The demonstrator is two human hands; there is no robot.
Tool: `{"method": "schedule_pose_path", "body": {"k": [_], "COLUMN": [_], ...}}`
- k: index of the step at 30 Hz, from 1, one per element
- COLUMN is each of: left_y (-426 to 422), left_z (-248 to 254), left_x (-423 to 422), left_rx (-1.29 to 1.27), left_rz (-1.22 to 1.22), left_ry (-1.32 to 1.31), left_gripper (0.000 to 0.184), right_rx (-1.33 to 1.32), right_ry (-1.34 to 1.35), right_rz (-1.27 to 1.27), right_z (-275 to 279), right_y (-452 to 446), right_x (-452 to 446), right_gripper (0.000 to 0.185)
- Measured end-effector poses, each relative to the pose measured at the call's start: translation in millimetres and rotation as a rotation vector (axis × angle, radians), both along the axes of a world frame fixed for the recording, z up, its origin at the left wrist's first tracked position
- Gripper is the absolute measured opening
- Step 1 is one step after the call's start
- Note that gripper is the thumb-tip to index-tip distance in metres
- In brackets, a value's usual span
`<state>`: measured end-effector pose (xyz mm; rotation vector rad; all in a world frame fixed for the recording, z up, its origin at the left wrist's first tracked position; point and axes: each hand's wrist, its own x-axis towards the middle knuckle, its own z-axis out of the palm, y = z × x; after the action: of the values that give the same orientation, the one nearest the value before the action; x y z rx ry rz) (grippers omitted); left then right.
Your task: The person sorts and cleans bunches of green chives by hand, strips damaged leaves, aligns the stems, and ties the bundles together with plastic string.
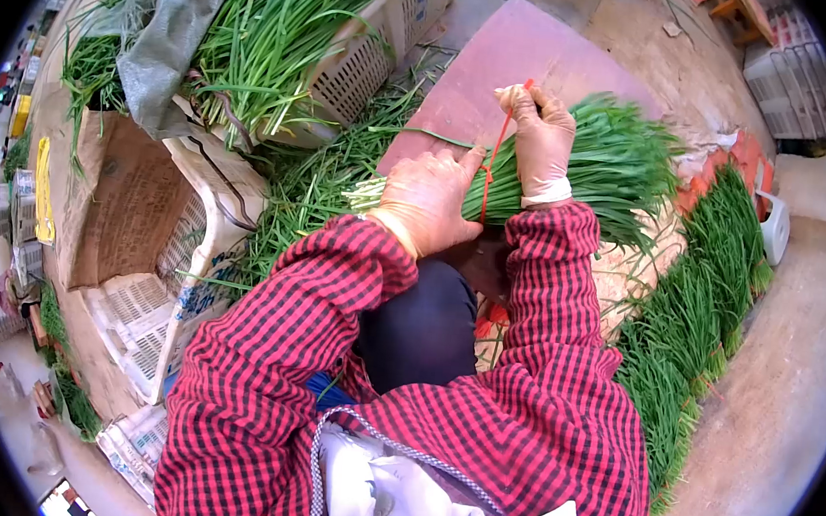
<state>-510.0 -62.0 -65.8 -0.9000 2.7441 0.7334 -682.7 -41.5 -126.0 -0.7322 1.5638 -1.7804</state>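
A thick bundle of long green leafy stalks lies crosswise in front of me, its pale ends to the left. A thin red tie runs around it. My gloved left hand presses on the bundle near the pale ends, its fingers wrapped over the stalks beside the tie. Above the bundle, my gloved right hand pinches the upper end of the red tie, which is pulled up taut. Beneath and behind the bundle is a pinkish board.
A crate heaped with green stalks stands at the upper left, beside a tipped, cardboard-lined crate. Loose stalks lie on the floor. Tied bundles are lined up at the right, near a white plastic object.
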Motion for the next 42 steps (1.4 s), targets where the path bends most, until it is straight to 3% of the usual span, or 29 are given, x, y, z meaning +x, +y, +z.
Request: {"method": "schedule_pose_path", "body": {"k": [2,5,7,9,10,11,12,13,14,16,17,20,22,25,27,30,32,35,36,38,41,42], "left_y": [0,-4,-8,-22,-30,-35,-37,-39,-38,-31,-25,-12,-14,-15,-18,-20,-17,-12,-13,-12,-14,-12], "left_z": [2,-24,-12,-5,0,-7,-22,-29,-22,13,30,62,68,42,35,46,38,-19,-1,39,46,34], "left_x": [8,28,29,24,22,24,26,28,29,27,26,19,17,11,26,43,46,25,33,44,45,43], "left_rx": [0.078,0.056,0.114,0.360,0.521,0.518,0.807,1.093,1.239,1.201,1.168,0.926,0.415,0.566,0.577,0.528,0.531,0.148,-0.023,-0.100,-0.333,-0.340], "left_rz": [0.017,-0.019,0.032,0.096,0.160,0.169,0.264,0.356,0.414,0.419,0.413,0.362,0.108,0.036,0.059,0.226,0.280,0.178,0.205,0.202,0.212,0.211], "left_ry": [0.015,0.234,0.165,0.141,0.114,0.122,0.259,0.401,0.475,0.625,0.762,0.936,1.199,1.264,1.192,0.775,0.635,0.708,0.595,0.472,0.241,0.190], "left_gripper": [0.111,0.112,0.107,0.099,0.086,0.086,0.082,0.078,0.076,0.078,0.080,0.083,0.091,0.098,0.096,0.085,0.081,0.073,0.069,0.066,0.053,0.053], "right_rx": [0.282,0.091,-0.016,0.085,0.115,0.270,0.439,0.730,0.613,0.233,0.233,0.022,0.007,0.013,0.025,0.017,0.036,0.121,0.158,0.259,0.320,0.342], "right_ry": [0.294,0.376,0.263,0.217,0.067,-0.068,-0.177,-0.265,-0.211,-0.258,-0.261,-0.106,-0.080,-0.093,-0.091,-0.095,-0.110,-0.155,-0.183,-0.265,-0.300,-0.035], "right_rz": [0.144,-0.031,-0.173,-0.113,0.214,0.373,0.534,0.517,0.484,0.436,0.465,0.579,0.573,0.530,0.522,0.518,0.516,0.526,0.533,0.537,0.489,0.534], "right_z": [8,35,78,100,87,73,59,51,39,32,39,70,75,65,62,63,63,59,59,60,51,43], "right_y": [0,20,50,99,128,142,157,156,163,153,142,108,99,80,75,83,81,69,67,76,100,109], "right_x": [-4,-7,6,18,9,17,26,52,63,74,74,68,63,65,71,82,87,97,99,102,100,94], "right_gripper": [0.026,0.033,0.034,0.034,0.033,0.035,0.039,0.047,0.060,0.094,0.094,0.072,0.067,0.060,0.056,0.049,0.045,0.038,0.036,0.031,0.027,0.026]}}
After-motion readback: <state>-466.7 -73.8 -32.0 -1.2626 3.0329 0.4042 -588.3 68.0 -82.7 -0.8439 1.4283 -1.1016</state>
